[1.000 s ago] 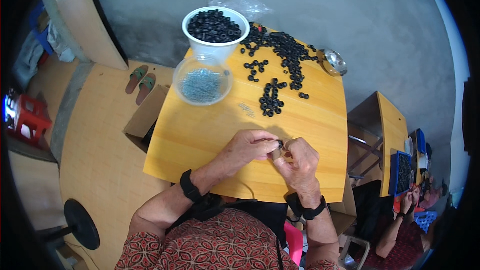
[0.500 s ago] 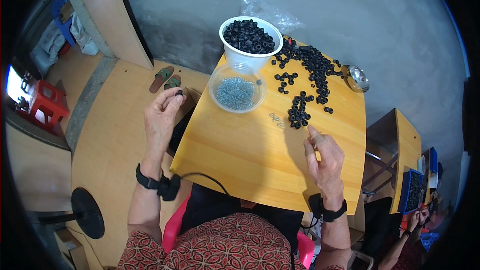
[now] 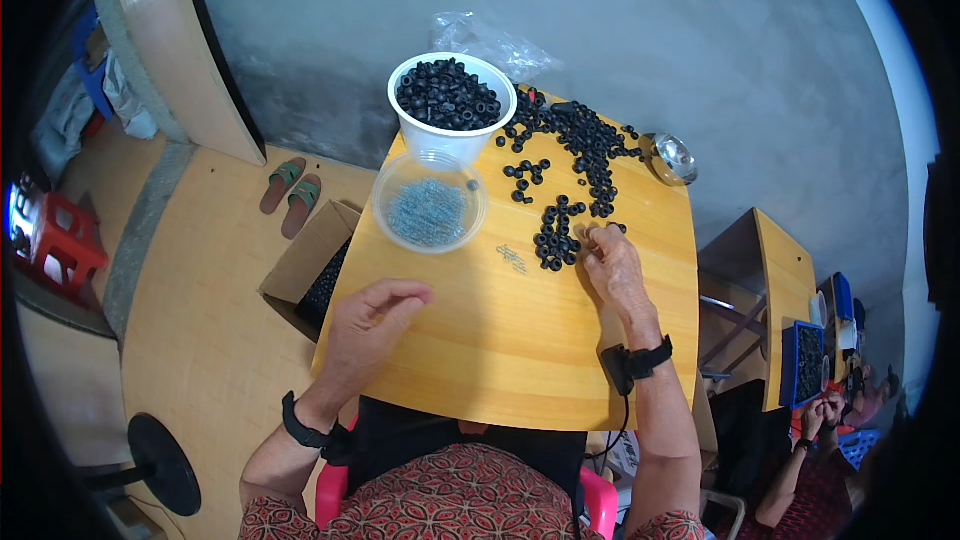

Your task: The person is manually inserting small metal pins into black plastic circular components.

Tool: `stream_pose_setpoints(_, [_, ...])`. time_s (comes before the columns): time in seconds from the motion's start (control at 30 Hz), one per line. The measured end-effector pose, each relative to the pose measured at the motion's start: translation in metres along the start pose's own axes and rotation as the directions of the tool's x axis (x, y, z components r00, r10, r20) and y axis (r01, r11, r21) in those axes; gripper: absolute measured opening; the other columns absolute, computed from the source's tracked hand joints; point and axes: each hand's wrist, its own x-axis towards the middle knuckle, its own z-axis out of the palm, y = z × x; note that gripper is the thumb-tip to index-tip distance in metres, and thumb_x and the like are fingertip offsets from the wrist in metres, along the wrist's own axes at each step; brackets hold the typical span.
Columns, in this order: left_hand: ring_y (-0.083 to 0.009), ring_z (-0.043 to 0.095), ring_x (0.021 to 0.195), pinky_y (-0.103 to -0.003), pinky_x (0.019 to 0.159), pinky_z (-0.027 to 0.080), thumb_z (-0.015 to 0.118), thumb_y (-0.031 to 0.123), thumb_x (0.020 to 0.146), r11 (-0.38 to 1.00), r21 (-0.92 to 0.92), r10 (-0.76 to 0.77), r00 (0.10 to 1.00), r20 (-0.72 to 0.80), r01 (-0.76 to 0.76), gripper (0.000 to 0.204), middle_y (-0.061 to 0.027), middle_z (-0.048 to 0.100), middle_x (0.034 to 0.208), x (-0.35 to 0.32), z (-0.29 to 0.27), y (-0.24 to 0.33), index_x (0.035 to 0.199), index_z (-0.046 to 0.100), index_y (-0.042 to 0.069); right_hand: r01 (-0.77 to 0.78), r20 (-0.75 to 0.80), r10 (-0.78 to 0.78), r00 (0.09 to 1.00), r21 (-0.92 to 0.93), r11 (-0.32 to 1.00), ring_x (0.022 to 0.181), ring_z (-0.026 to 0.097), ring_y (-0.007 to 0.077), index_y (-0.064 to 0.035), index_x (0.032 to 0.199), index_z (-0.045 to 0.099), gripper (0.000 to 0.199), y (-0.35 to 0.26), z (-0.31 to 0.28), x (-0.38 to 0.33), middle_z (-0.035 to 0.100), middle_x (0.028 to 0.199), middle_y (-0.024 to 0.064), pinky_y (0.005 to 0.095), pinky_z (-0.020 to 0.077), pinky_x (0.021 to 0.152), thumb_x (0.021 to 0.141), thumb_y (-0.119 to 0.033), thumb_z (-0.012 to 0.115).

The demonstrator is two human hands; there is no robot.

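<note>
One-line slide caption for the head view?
Right hand reaches into loose black rings on a wooden table; left hand hovers at its left edge.

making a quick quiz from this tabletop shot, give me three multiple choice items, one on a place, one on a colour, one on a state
1. Where does the right hand rest?
A. in the white tub
B. at the loose black rings on the table
C. on the cardboard box

2. What colour are the small parts in the clear bowl?
A. red
B. bluish grey
C. yellow

3. How full is the white tub?
A. empty
B. tipped over and spilled
C. upright, filled to near the rim with black rings

Answers:
1 B, its fingertips meet the cluster of black rings on the wooden table.
2 B, the contents look pale blue-grey through the clear plastic.
3 C, it stands upright with rings heaped to near its rim.

The left hand hovers at the table's left edge, fingers curled.
</note>
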Motion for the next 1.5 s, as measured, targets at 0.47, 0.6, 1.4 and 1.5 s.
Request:
stream_pose_setpoints(0.47, [-0.0116, 0.063, 0.095, -0.024, 0.086, 0.050, 0.063, 0.008, 0.092, 0.954, -0.240, -0.110, 0.955, 0.277, 0.179, 0.024, -0.0069, 0.067, 0.101, 0.023, 0.081, -0.024, 0.114, 0.063, -0.001, 0.058, -0.027, -0.054, 0.998, 0.194, 0.979, 0.077, 0.059, 0.0335, -0.0005, 0.087, 0.060, 0.015, -0.084, -0.030, -0.052, 0.057, 0.082, 0.0136, 0.0416, 0.0507, 0.068, 0.074, -0.005, 0.065])
stream_pose_setpoints(0.6, [-0.0093, 0.062, 0.091, -0.023, 0.082, 0.049, 0.066, 0.008, 0.091, 0.893, -0.402, -0.075, 0.947, 0.313, 0.204, 0.026, -0.0073, 0.068, 0.101, 0.022, 0.097, -0.030, 0.114, 0.062, -0.002, 0.304, -0.055, -0.300, 0.953, 0.158, 0.939, 0.079, 0.061, 0.0313, -0.0035, 0.090, 0.061, 0.021, -0.112, -0.031, -0.065, 0.059, 0.084, 0.0119, 0.0400, 0.0512, 0.068, 0.070, 0.001, 0.067])
stream_pose_setpoints(1.4, [-0.0100, 0.064, 0.086, -0.022, 0.078, 0.052, 0.067, 0.010, 0.090, 0.810, -0.376, -0.328, 0.879, 0.347, 0.451, 0.019, -0.0052, 0.067, 0.096, 0.015, 0.096, -0.031, 0.107, 0.064, 0.002, -0.064, 0.032, 0.056, 0.998, 0.394, 0.917, 0.072, 0.061, 0.0217, 0.0028, 0.093, 0.063, 0.014, -0.056, -0.037, -0.027, 0.063, 0.081, 0.0139, 0.0327, 0.0492, 0.065, 0.084, -0.007, 0.063])
stream_pose_setpoints(1.5, [-0.0102, 0.065, 0.086, -0.022, 0.079, 0.052, 0.067, 0.008, 0.089, 0.859, -0.375, -0.221, 0.913, 0.344, 0.349, 0.019, -0.0059, 0.068, 0.095, 0.018, 0.100, -0.039, 0.106, 0.064, 0.001, -0.203, 0.029, 0.206, 0.978, 0.342, 0.918, 0.070, 0.062, 0.0220, 0.0019, 0.094, 0.064, 0.014, -0.012, -0.014, 0.000, 0.064, 0.078, 0.0151, 0.0333, 0.0494, 0.065, 0.085, -0.009, 0.062])
